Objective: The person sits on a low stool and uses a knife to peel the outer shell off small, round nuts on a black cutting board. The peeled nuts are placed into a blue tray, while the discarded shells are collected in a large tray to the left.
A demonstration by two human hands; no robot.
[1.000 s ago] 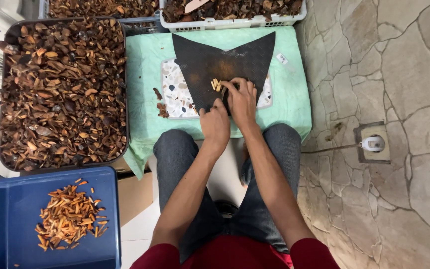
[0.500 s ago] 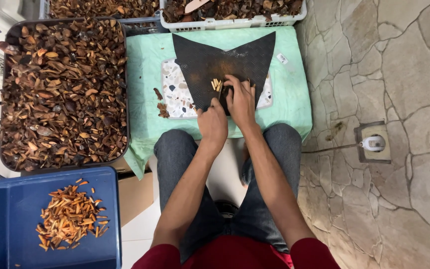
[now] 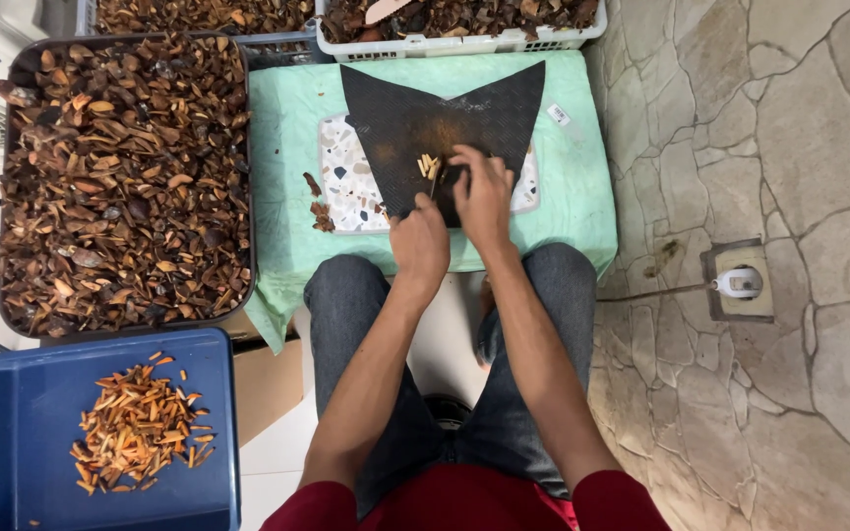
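On the black, notched rubbery mat in front of your knees, your right hand is curled down over a dark piece you are working; what exactly it grips is hidden under the fingers. Your left hand is closed in a fist around a thin tool handle whose tip points up toward a small cluster of pale, stick-like kernels lying on the mat just beside your right fingers. The mat lies over a speckled terrazzo tile, which sits on a mint-green cloth covering the low stand; a few brown shell scraps lie on the tile's left edge, and a small white tag sits near the cloth's right side. To the left, a dark rectangular tray is heaped with rough brown shells. Below it, a blue plastic bin holds a loose pile of orange-tan slivers. Behind the cloth, a white slotted plastic basket holds more dark husks.
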